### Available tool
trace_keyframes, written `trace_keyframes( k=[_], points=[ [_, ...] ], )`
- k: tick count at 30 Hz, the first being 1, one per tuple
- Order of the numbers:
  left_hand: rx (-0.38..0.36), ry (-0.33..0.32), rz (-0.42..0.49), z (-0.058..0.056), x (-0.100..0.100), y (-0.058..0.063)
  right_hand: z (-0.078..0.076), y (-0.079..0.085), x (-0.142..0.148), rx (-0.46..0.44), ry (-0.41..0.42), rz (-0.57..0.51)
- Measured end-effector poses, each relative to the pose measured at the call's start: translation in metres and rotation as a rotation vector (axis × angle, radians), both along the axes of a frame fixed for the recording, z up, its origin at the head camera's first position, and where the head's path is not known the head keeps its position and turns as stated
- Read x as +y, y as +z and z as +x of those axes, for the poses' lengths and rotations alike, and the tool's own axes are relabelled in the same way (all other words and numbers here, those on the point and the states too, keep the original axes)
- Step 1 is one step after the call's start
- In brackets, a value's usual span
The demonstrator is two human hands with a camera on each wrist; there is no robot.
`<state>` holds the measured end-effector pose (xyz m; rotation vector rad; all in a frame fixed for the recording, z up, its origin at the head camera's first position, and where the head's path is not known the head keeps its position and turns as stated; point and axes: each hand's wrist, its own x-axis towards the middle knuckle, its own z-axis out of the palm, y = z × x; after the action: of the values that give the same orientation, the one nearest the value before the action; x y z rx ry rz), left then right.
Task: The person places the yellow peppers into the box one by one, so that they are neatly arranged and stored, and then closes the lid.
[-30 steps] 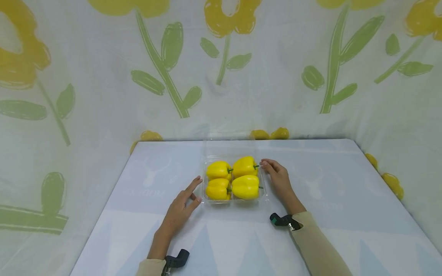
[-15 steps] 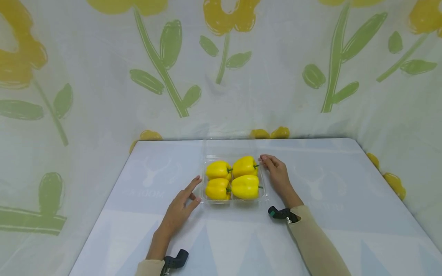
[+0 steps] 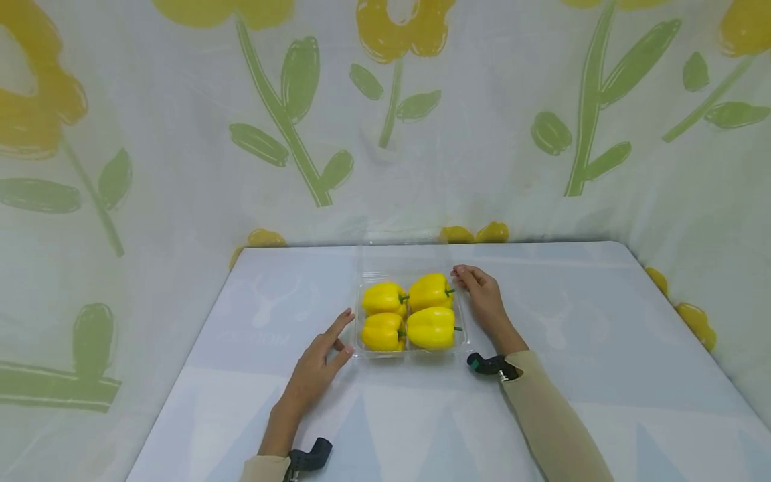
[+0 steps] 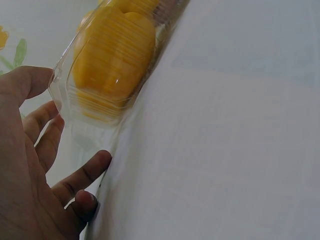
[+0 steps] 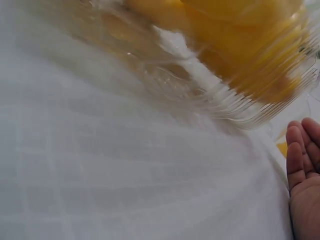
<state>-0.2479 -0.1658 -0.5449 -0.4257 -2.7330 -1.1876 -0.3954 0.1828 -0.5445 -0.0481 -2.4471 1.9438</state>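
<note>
Several yellow bell peppers (image 3: 430, 328) with green stems lie in two rows inside a clear plastic clamshell box (image 3: 412, 353), whose lid (image 3: 403, 254) stands raised at the back. My left hand (image 3: 313, 371) is at the box's left side, thumb and forefinger apart, fingertips at the rim. The left wrist view shows the thumb (image 4: 37, 80) at the clear rim and the other fingers spread below it. My right hand (image 3: 484, 298) is beside the back right corner, close to the lid's hinge. In the right wrist view, its fingers (image 5: 296, 162) are lightly bent beyond the box's ribbed corner.
The box stands on a white table (image 3: 542, 428) with a pale blue pattern. A white curtain (image 3: 470, 134) printed with yellow flowers and green leaves hangs close behind the table's back edge and along both sides. Both wrists wear black camera mounts.
My right hand has slid slightly away from me along the box's right side, towards the lid's hinge. The left hand and the peppers have stayed in place.
</note>
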Motion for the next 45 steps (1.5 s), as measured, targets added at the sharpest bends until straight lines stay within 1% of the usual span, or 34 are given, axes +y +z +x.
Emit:
trace_keyframes(
  k=[5, 14, 19, 22, 28, 32, 36, 39, 45],
  points=[
    [0.001, 0.004, 0.001, 0.000, 0.000, 0.001, -0.006, 0.001, 0.000, 0.030, 0.006, -0.003],
    [-0.010, 0.014, -0.008, 0.001, 0.000, 0.000, -0.012, -0.002, -0.002, 0.026, 0.002, -0.026],
    [-0.014, 0.013, -0.002, 0.001, 0.000, 0.000, -0.018, -0.004, -0.002, 0.047, 0.004, -0.020],
    [-0.022, 0.007, 0.007, 0.000, 0.000, 0.000, -0.020, -0.004, -0.002, 0.038, -0.013, -0.009],
    [-0.032, 0.010, -0.001, 0.000, -0.001, -0.001, -0.021, -0.003, -0.004, -0.006, -0.017, 0.032],
    [-0.017, 0.014, 0.002, 0.001, -0.001, 0.000, -0.021, -0.002, -0.004, -0.007, -0.009, 0.044],
    [-0.007, 0.014, 0.002, 0.001, -0.001, 0.000, -0.021, -0.002, -0.003, 0.005, -0.008, 0.018],
    [-0.015, 0.017, 0.000, 0.001, 0.000, 0.000, -0.021, -0.001, -0.003, 0.017, -0.010, -0.009],
    [-0.034, 0.010, 0.004, 0.000, -0.001, 0.000, -0.020, 0.001, -0.003, 0.025, -0.017, -0.027]
  ],
)
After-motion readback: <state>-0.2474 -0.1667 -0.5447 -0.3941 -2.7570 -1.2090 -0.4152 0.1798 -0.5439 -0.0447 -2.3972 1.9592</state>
